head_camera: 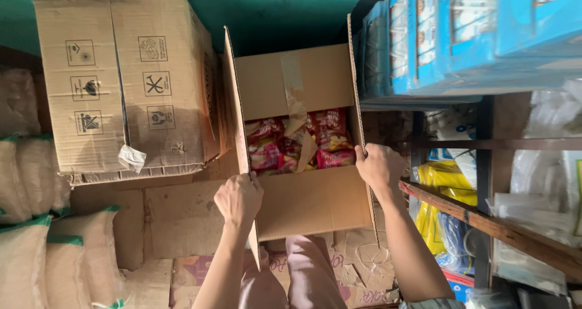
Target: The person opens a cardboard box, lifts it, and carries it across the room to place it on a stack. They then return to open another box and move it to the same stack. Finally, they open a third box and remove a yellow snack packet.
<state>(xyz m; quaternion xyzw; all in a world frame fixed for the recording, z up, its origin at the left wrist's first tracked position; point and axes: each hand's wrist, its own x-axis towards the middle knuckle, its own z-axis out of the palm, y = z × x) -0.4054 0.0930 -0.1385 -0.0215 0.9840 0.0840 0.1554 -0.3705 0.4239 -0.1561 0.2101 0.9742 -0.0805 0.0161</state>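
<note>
An open cardboard box [315,203] stands in front of me with its flaps spread. Inside lie several red and pink snack packets [327,133]. My left hand [238,198] grips the box's left flap near its lower end. My right hand [379,166] holds the right flap's edge. A strip of brown tape [295,97] hangs from the far flap into the box. My leg in pink trousers [309,272] shows below the box.
A closed cardboard box [121,85] sits at the upper left. White sacks with green trim [36,224] pile up at the left. Blue cartons [461,36] and a wooden shelf [503,227] with bagged goods stand at the right. Flattened cardboard [182,218] covers the floor.
</note>
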